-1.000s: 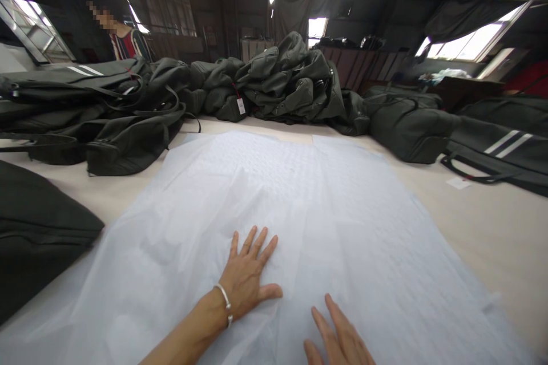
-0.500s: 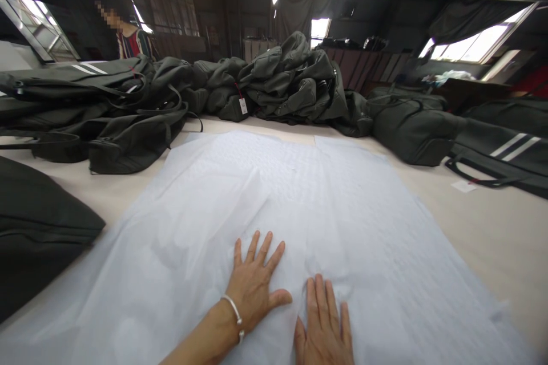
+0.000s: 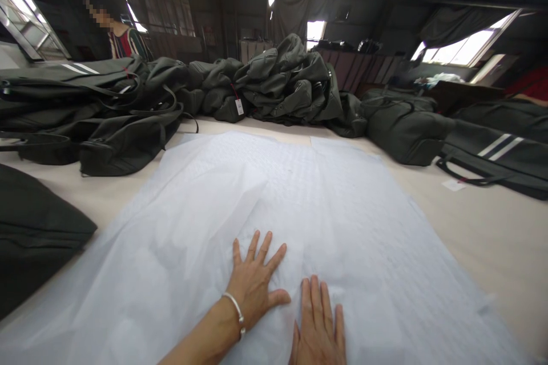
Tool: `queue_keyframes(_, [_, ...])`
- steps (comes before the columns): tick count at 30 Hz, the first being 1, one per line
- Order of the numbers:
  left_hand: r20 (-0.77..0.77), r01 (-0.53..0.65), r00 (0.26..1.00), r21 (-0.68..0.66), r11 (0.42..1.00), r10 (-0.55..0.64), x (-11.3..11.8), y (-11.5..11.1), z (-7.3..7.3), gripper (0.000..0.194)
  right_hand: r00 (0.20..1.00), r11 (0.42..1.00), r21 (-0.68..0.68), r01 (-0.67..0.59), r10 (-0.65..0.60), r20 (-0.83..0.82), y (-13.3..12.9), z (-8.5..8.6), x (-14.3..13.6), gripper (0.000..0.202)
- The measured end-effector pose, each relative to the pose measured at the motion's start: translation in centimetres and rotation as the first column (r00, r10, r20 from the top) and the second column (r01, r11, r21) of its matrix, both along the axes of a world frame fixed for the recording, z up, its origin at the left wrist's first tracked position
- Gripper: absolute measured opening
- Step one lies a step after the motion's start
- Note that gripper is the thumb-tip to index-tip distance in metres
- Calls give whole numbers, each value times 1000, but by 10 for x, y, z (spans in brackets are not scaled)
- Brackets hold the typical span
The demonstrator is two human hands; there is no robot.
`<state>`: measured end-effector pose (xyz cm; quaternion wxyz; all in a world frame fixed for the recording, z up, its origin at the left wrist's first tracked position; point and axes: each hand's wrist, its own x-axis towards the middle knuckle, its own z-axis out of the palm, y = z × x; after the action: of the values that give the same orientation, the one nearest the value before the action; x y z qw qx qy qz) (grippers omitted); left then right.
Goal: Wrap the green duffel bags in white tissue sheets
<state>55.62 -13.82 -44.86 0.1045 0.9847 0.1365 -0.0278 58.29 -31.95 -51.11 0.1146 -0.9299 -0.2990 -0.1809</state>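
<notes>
A large sheet of thin white paper (image 3: 359,222) lies spread across the table in front of me, with soft creases on its left part. My left hand (image 3: 253,285) rests flat on it, palm down, fingers spread, a silver bangle at the wrist. Just to its right, my right hand (image 3: 320,325) also lies palm down on the paper, its fingers stretched out and closer together. Neither hand holds anything. The lower part of the right hand is cut off by the frame's bottom edge.
Dark green bags (image 3: 291,80) are heaped along the far side of the cream table (image 3: 483,222). More bags stand at the left (image 3: 128,145) and right (image 3: 406,125); one dark bag (image 3: 38,239) sits near left. A person (image 3: 128,40) stands beyond the table.
My right hand has shifted slightly left, closer to my left hand, which stays almost in place. The background has slid a little left as the view turned.
</notes>
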Motion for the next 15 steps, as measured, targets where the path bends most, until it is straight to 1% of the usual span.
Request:
queue_keyframes(3, [-37,-4,999,-7,1000,4,2,-2,7,85,1000,1000,23,-1,1,-2,0,1,-1,77])
queue_keyframes(7, [-116,0,993,-41,999,-5,5,-5,23,91,1000,994,109,-20,21,-13,2,0,-1,75])
queue_keyframes(9, [-142,2,990,-52,999,-9,6,-6,28,92,999,990,140,-26,29,-23,4,0,-2,75])
queue_keyframes(12, [-134,3,991,-46,999,-9,7,-6,25,88,1000,991,130,-28,30,-11,5,-4,-2,77])
queue_keyframes(15, [-99,16,995,-21,1000,-18,5,-4,14,83,999,995,91,-49,48,16,-1,-11,3,77])
